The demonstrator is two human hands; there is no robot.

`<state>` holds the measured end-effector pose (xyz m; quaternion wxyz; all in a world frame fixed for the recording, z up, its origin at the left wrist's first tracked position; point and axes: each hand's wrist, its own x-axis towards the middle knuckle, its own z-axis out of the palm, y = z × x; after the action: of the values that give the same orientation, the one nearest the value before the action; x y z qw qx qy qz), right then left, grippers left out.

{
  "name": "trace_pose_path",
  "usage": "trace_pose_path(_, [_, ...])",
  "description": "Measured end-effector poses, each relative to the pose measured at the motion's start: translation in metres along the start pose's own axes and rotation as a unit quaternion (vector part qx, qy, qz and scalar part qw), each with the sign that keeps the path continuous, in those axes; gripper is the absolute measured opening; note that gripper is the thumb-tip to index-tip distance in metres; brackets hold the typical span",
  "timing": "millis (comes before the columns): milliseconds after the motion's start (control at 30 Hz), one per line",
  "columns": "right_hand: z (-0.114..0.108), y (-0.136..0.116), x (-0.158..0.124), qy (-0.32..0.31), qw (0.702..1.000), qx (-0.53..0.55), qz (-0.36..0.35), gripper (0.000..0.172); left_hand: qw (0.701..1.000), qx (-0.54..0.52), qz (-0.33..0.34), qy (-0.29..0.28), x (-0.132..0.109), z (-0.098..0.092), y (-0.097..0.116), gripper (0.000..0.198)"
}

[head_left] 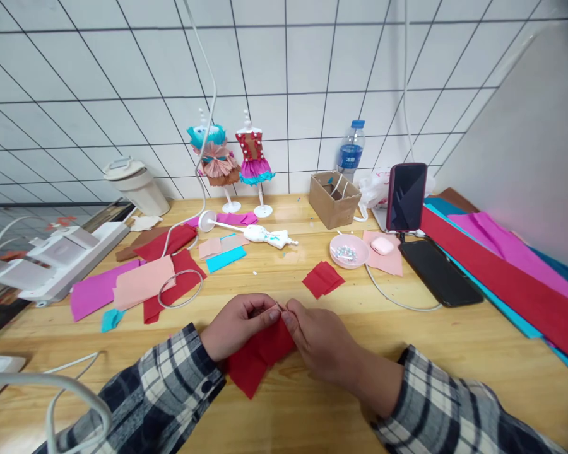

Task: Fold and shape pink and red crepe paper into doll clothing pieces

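A piece of red crepe paper (258, 359) hangs from my two hands above the near part of the table. My left hand (243, 320) is closed on its upper edge, thumb and forefinger pressed together. Right beside it, my right hand (315, 334) pinches the same edge near its right corner. The fingertips of both hands almost meet. Something thin and pale shows between them, too small to name. Just beyond the hands lies a small stack of red paper squares (322, 279).
Two small dress-form stands (253, 157) in paper dresses stand at the wall; a bare dress form (269, 236) lies before them. A pink bowl of beads (349, 251), a cardboard box (335, 200) and a phone (440, 271) are right. Paper pieces (144, 284) and a cable lie left.
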<state>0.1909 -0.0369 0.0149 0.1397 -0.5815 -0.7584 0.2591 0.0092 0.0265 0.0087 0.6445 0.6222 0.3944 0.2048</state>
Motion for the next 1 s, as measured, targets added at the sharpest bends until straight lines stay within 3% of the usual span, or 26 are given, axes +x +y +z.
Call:
trace_pose_path(133, [0.0, 0.001, 0.002, 0.0, 1.0, 0.027, 0.009, 0.035, 0.999, -0.046, -0.012, 0.015, -0.002, 0.004, -0.001, 0.032])
trace_pose_path(233, [-0.002, 0.009, 0.005, 0.033, 0.988, 0.15, 0.018, 0.032, 0.977, -0.197, -0.012, 0.078, -0.004, 0.005, 0.006, 0.024])
trace_pose_path(333, [-0.006, 0.016, 0.008, 0.056, 0.938, 0.338, 0.048, 0.038, 0.915, -0.374, 0.021, 0.147, -0.005, 0.003, 0.02, 0.017])
trace_pose_path(400, [-0.006, 0.016, 0.008, 0.0, 0.883, 0.464, 0.068, 0.05, 0.876, -0.446, 0.023, 0.185, -0.004, 0.0, 0.029, 0.008])
trace_pose_path(467, [-0.004, 0.012, 0.007, -0.078, 0.832, 0.546, 0.066, 0.065, 0.838, -0.497, 0.004, 0.224, -0.003, -0.003, 0.034, 0.013])
trace_pose_path(567, [0.004, 0.003, 0.005, -0.092, 0.804, 0.587, 0.02, 0.075, 0.809, -0.536, -0.015, 0.241, -0.002, -0.002, 0.033, 0.023])
trace_pose_path(667, [0.011, -0.003, 0.003, -0.047, 0.819, 0.571, -0.009, 0.071, 0.81, -0.536, -0.023, 0.236, -0.002, 0.002, 0.032, 0.025])
trace_pose_path(833, [0.007, -0.003, 0.003, -0.035, 0.877, 0.476, 0.05, 0.055, 0.838, -0.488, -0.019, 0.245, 0.001, -0.001, 0.028, 0.025])
trace_pose_path(900, [0.003, 0.0, 0.004, -0.029, 0.859, 0.506, 0.069, 0.05, 0.865, -0.399, 0.042, 0.302, -0.001, -0.009, 0.023, 0.021])
trace_pose_path(1000, [-0.003, 0.006, 0.005, -0.029, 0.79, 0.6, 0.122, 0.052, 0.889, -0.111, 0.241, 0.372, -0.01, -0.019, 0.017, 0.046])
